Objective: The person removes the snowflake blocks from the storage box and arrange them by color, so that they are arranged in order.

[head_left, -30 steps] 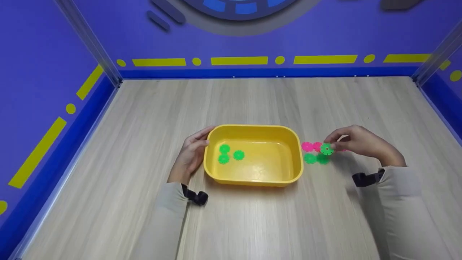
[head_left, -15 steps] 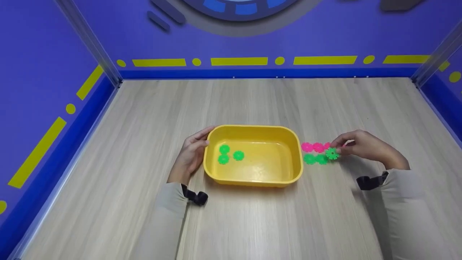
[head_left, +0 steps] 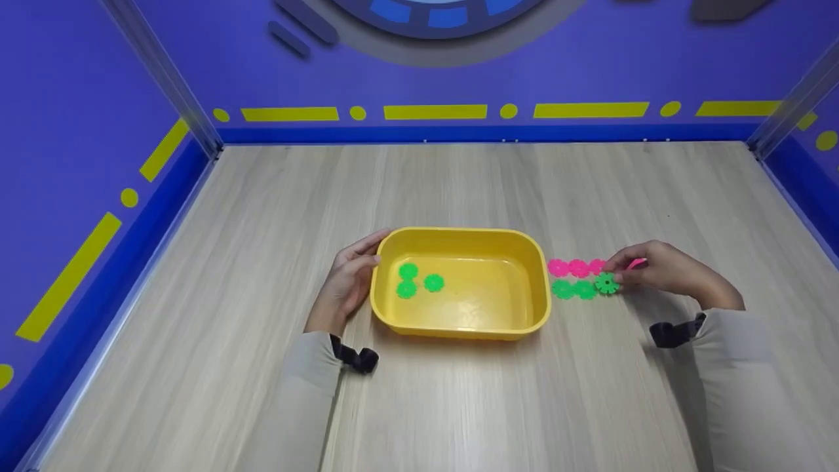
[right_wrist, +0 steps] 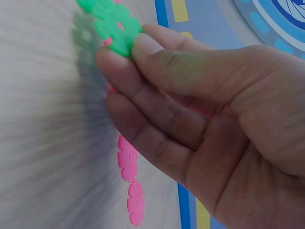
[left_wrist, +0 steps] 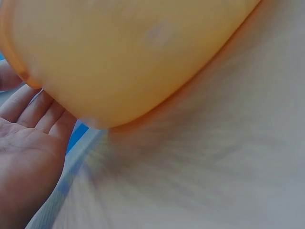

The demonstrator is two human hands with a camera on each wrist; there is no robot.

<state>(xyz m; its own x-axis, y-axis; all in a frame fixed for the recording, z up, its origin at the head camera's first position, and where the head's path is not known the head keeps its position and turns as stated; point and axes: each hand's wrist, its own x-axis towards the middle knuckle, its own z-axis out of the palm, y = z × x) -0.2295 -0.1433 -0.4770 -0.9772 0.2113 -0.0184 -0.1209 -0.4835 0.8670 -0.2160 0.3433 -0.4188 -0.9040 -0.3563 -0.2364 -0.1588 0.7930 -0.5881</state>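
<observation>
My right hand (head_left: 665, 269) pinches a green snowflake disc (head_left: 607, 283) between thumb and forefinger, just right of the tub. The disc's rim (right_wrist: 119, 28) shows at the fingertips in the right wrist view. Left of it, two green discs (head_left: 563, 289) lie on the table in line with it. A row of pink snowflake discs (head_left: 558, 267) runs behind them, partly hidden by my hand; two pink discs (right_wrist: 127, 158) appear below the fingers. My left hand (head_left: 347, 282) rests with nearly straight fingers against the left end of a yellow tub (head_left: 461, 330).
Inside the tub, toward its left, lie three green discs (head_left: 434, 282). The tub stands mid-table on a light wood-grain tabletop (head_left: 459, 406). Blue panels (head_left: 459, 85) with yellow marks border the back and sides.
My right hand has moved slightly right and toward me with the green disc, from over the pink row to the end of the green row. The left hand and tub stay put.
</observation>
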